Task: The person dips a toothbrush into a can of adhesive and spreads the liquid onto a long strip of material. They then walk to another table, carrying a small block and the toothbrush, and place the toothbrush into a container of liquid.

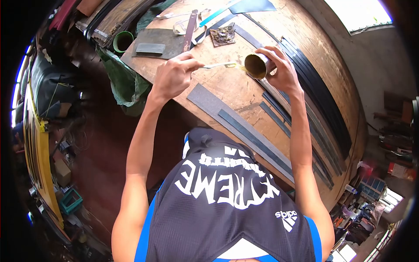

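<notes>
Pinching a brush (218, 66) tightly, the left hand (173, 75) faces the right hand (283, 70), curled round a tilted tin (255, 67) that could dribble onto dark strips (324, 90) if overtipped.

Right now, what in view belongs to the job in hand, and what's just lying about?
In the job:
brush, in the left hand
can, in the right hand
grey strip on the bench, probably

Lying about, by the look of it:
green bucket, off the bench
teal crate, far left
red-brown strip, on the bench
</notes>
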The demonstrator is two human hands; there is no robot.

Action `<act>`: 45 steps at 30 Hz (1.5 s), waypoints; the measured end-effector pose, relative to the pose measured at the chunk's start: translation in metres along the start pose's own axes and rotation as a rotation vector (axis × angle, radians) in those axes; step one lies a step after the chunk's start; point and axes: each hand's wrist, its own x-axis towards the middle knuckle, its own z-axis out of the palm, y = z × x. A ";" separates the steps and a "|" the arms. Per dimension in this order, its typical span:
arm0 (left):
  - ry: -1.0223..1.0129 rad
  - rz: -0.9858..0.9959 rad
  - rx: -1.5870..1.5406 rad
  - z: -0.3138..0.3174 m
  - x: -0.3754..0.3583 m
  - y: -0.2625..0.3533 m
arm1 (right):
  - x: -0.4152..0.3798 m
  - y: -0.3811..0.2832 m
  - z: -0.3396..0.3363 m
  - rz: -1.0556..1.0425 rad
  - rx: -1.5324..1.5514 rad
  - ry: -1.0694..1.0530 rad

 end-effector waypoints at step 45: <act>-0.011 0.113 -0.296 0.061 -0.012 0.005 | 0.023 -0.017 0.007 -0.018 0.047 -0.222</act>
